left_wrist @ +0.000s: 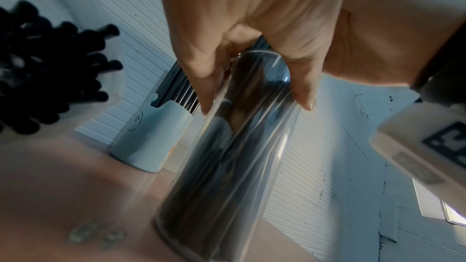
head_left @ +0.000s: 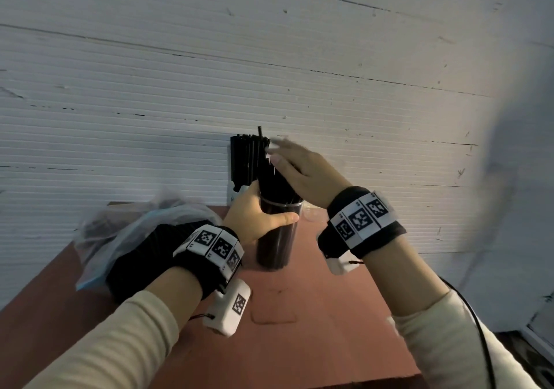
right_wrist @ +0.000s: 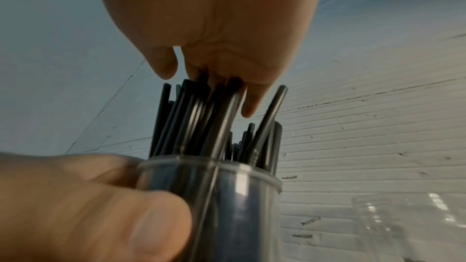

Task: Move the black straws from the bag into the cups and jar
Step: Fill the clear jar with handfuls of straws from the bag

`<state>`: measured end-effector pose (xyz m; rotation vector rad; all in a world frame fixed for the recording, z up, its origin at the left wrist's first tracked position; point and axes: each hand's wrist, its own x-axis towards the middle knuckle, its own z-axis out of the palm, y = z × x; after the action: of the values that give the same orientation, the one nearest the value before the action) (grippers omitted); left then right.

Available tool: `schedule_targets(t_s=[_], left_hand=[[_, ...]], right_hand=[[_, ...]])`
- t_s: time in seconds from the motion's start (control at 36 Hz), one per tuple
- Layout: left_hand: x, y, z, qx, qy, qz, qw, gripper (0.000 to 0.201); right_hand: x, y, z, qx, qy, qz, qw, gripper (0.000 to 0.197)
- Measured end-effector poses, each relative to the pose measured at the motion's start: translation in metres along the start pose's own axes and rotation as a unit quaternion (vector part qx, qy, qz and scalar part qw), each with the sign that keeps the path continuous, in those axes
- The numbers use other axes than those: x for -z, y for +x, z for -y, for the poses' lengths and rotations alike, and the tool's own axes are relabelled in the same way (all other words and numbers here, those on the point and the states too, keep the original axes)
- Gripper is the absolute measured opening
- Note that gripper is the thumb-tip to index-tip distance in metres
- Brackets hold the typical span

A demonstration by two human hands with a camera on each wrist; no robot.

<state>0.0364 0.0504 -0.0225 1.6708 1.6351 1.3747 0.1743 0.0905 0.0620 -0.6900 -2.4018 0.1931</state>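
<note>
A tall clear jar (head_left: 277,238) packed with black straws (head_left: 271,175) stands on the red-brown table (head_left: 314,313). My left hand (head_left: 260,214) grips the jar just under its rim, thumb in front. My right hand (head_left: 287,160) lies flat over the straw tops, its straight fingers (right_wrist: 249,107) touching them. Behind the jar a pale blue cup (left_wrist: 153,140) holds more straws (head_left: 244,157). The clear plastic bag (head_left: 135,229) lies at the left with loose black straws (left_wrist: 37,77) inside.
A small clear plastic container (right_wrist: 403,222) sits on the table just right of the jar. A white ribbed wall (head_left: 269,73) rises right behind the table. The table's near edge (head_left: 329,384) runs along the bottom of the head view.
</note>
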Motion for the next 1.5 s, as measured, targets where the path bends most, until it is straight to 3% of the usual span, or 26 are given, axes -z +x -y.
schedule_targets(t_s=[0.08, 0.17, 0.28, 0.39, 0.5, 0.64, 0.75, 0.81, 0.89, 0.97, 1.11, 1.25, 1.31, 1.39, 1.5], left_hand=[[-0.001, 0.000, 0.003, 0.008, -0.005, -0.003, 1.000, 0.081], [-0.001, 0.000, 0.005, 0.010, -0.016, -0.008, 1.000, 0.085], [0.000, -0.001, 0.005, 0.001, -0.011, -0.007, 1.000, 0.081], [-0.001, 0.000, 0.006, 0.008, -0.023, -0.003, 1.000, 0.081], [-0.002, -0.003, 0.003, 0.014, -0.029, 0.005, 0.999, 0.083], [-0.007, -0.005, -0.005, 0.003, -0.027, 0.009, 1.000, 0.084], [-0.003, -0.013, -0.011, 0.037, -0.033, 0.053, 0.997, 0.121], [0.006, -0.019, -0.012, 0.063, 0.017, 0.063, 0.996, 0.128], [0.028, -0.031, -0.010, 0.056, 0.078, 0.023, 0.995, 0.108], [0.058, -0.049, -0.011, 0.012, 0.094, -0.023, 0.995, 0.063], [0.113, -0.074, -0.005, -0.001, 0.097, -0.071, 0.993, 0.032], [0.154, -0.091, 0.009, 0.024, 0.196, -0.098, 0.976, 0.020], [0.165, -0.095, 0.018, 0.046, 0.221, -0.055, 0.973, 0.019], [0.175, -0.100, 0.030, 0.080, 0.229, 0.026, 0.970, 0.035], [0.178, -0.096, 0.040, 0.090, 0.231, 0.066, 0.967, 0.029]], right_hand=[[-0.004, 0.000, -0.001, -0.029, 0.010, 0.006, 1.000, 0.045], [-0.002, 0.007, 0.002, 0.022, 0.012, -0.044, 0.999, 0.053], [0.000, 0.019, 0.007, 0.066, -0.021, 0.005, 0.998, 0.049], [-0.002, 0.015, -0.001, 0.009, -0.105, 0.046, 0.993, 0.037], [0.000, 0.000, -0.003, -0.037, -0.061, -0.007, 0.997, 0.050], [0.004, -0.008, -0.001, -0.051, -0.036, -0.002, 0.998, 0.050], [0.002, -0.008, 0.010, -0.018, -0.005, -0.080, 0.997, 0.043], [-0.001, -0.008, 0.019, 0.017, 0.006, -0.116, 0.993, 0.040], [-0.010, -0.012, 0.039, 0.068, 0.030, -0.145, 0.987, 0.034], [-0.022, -0.016, 0.062, 0.100, 0.059, -0.164, 0.980, 0.026], [-0.057, -0.016, 0.091, 0.081, 0.120, -0.095, 0.985, 0.019], [-0.100, -0.007, 0.104, -0.007, 0.077, 0.090, 0.993, 0.024], [-0.115, -0.003, 0.108, -0.017, 0.035, 0.152, 0.988, 0.027], [-0.132, 0.003, 0.115, -0.021, -0.028, 0.250, 0.968, 0.034], [-0.154, 0.008, 0.124, -0.042, -0.043, 0.296, 0.953, 0.041]])
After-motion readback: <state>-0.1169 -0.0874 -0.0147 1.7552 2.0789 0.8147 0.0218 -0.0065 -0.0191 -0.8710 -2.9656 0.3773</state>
